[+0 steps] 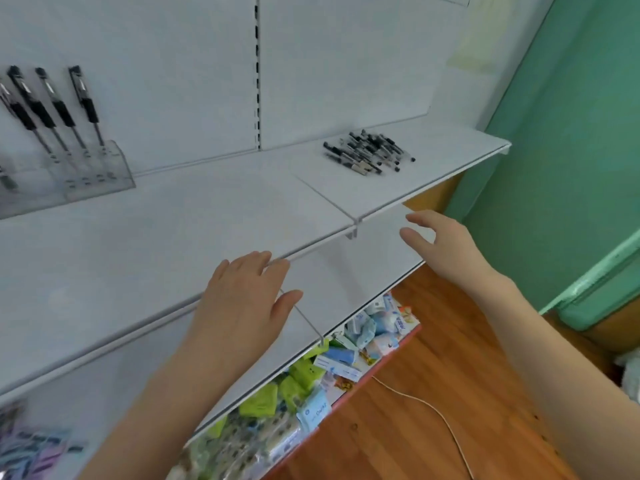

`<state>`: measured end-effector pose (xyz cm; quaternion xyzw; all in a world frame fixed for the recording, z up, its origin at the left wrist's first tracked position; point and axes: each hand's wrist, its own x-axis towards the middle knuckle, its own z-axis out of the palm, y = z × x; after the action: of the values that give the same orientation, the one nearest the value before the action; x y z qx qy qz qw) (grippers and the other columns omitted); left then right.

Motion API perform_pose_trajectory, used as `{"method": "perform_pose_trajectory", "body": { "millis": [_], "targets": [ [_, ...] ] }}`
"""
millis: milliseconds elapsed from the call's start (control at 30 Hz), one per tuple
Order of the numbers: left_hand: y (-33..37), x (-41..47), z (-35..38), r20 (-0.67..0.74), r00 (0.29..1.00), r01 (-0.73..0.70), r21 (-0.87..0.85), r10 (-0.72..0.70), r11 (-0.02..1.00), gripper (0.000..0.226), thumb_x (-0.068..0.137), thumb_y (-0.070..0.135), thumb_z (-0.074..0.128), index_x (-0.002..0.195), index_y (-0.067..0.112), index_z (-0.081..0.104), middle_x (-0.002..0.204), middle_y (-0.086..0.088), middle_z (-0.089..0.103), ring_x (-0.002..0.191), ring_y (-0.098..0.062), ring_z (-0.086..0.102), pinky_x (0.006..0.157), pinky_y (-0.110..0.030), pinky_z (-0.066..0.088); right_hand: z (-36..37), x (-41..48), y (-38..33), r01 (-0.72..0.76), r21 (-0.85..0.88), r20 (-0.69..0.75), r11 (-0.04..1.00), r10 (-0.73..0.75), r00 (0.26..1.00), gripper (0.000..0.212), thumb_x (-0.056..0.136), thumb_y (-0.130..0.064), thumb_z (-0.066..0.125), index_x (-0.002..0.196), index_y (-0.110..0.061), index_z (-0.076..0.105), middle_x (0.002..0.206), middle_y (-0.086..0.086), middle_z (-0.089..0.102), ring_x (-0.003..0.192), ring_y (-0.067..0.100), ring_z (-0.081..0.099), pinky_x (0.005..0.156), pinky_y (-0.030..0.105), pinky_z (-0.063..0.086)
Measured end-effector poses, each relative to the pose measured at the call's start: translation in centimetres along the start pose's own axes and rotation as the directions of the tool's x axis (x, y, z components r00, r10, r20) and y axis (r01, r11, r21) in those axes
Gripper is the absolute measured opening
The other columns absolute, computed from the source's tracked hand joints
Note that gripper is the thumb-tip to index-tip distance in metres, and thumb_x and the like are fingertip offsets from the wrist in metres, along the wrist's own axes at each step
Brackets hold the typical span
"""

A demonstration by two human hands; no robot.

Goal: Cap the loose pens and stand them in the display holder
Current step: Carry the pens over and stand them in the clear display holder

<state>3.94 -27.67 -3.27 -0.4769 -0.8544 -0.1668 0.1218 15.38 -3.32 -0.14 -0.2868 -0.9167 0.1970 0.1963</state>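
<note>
While both hands hang in front of the white shelving with nothing in them, the loose pens [369,152] lie in a jumbled heap on the upper shelf [207,209], on its right-hand panel and towards the back edge, well apart from either hand. The clear display holder [100,178] stands at the far left of the same shelf, close to the back wall, and four black-gripped pens [59,105] stand in it, leaning left; more of it runs out of view at the left edge. The left hand [242,299] is palm down with its fingers relaxed and slightly spread, the fingertips lying over the shelf's front edge; whether they touch it cannot be told. The right hand [443,244] is wide too, fingers loosely extended and thumb apart, just below the front edge of the right-hand panel and in front of the lower shelf [346,271]. Under that lower shelf lie green and blue packets [311,375]. A thin white cord [433,408] runs across the wooden floor [433,341], beside a green wall [571,133].
</note>
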Motion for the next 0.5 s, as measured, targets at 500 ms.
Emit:
{"method": "perform_pose_trajectory", "body": {
  "millis": [500],
  "targets": [
    [13.2,13.3,7.5,-0.074,0.992,-0.105,-0.013,0.104,0.994,0.048,0.079,0.038,0.040,0.095,0.003,0.068,0.087,-0.019,0.069,0.076,-0.037,0.068,0.068,-0.051,0.053,-4.9,8.1,11.7,0.140,0.021,0.024,0.990,-0.141,0.990,0.039,0.094,-0.028,0.048,0.128,-0.009,0.049,0.133,0.005,0.053,0.124,0.018,0.046,0.100,0.024,0.033]
  ]
}}
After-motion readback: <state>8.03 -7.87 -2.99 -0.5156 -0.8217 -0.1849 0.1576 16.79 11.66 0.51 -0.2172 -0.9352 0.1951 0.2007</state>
